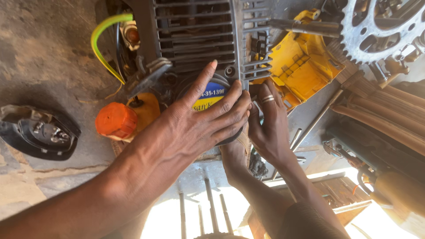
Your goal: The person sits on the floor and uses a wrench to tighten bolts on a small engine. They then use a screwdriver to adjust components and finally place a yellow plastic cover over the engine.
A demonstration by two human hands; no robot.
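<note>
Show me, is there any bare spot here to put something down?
Bare floor lies left of the green hose, above the black cover. It is crowded around the left hand, right hand, engine, orange cap and sprocket.

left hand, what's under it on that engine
Under the left hand lies a round blue-and-yellow label on the grey engine housing. The palm hides its lower half.

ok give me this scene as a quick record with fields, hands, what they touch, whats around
left hand: left hand spread flat on the round blue and yellow cover of a small engine
right hand: right hand, ring on one finger, fingertips pinched at the cover's right edge
near left: orange cap on a yellow tank; yellow-green hose
near right: yellow housing; sprocket
floor left: black cover part
</note>
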